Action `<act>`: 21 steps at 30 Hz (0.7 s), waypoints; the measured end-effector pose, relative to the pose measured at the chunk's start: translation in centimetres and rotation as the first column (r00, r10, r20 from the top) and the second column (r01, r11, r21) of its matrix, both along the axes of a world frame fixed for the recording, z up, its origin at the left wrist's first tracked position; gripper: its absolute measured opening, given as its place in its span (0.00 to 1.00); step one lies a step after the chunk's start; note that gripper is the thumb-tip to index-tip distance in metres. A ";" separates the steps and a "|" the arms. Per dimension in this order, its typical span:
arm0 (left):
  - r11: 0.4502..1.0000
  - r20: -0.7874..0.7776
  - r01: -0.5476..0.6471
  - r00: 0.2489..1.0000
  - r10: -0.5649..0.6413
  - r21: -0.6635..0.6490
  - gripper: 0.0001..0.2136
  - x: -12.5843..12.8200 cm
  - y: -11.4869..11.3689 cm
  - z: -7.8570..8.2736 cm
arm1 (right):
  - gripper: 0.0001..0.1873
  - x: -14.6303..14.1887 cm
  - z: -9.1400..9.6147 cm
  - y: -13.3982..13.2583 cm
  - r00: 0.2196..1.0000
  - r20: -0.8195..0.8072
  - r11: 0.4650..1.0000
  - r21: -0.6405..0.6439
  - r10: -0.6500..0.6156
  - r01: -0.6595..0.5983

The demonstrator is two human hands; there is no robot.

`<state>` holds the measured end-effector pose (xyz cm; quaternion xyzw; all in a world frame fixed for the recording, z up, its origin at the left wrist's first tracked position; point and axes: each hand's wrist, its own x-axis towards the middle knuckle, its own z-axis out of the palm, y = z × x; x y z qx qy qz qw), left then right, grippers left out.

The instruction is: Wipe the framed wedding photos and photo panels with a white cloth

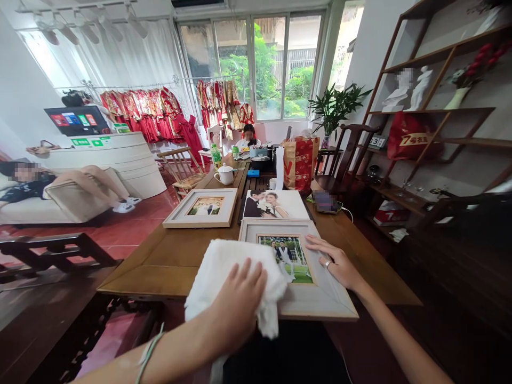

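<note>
A picture frame (333,303) with a pale wide border and a photo of a couple on grass lies at the table's near edge. My left hand (242,290) presses a white cloth (218,264) against the frame's left side, its thumb hidden; the cloth covers that part and hangs over the front edge. On the right border rests my right hand (334,261), fingers spread, a ring on one finger. Just beyond lies a couple's portrait print (276,205). To the left, a second framed photo (204,208) lies flat.
The wooden table (168,261) also carries a white teapot (225,175), a green-labelled bottle (216,158), a red paper bag (302,162) and a phone (326,201) on a cable. One person sits at the far end; another lies on the sofa (84,194) at left.
</note>
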<state>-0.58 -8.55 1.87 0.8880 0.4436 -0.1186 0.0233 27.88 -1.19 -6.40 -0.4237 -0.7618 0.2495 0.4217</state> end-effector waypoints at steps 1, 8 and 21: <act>0.999 0.005 0.027 1.000 -0.027 -0.034 0.39 -0.2 -1.3 -0.2 | 0.26 0.0 0.0 0.0 1.000 0.000 1.000 0.002 0.003 -0.003; 0.999 0.074 -0.008 0.997 0.005 0.040 0.38 0.2 0.1 -0.3 | 0.23 0.0 0.0 0.0 0.999 -0.012 0.999 0.026 0.042 -0.042; 0.991 0.060 -0.072 0.996 0.066 0.111 0.30 0.4 6.7 1.6 | 0.21 -0.1 0.2 0.1 0.999 -0.029 0.999 0.003 0.035 -0.035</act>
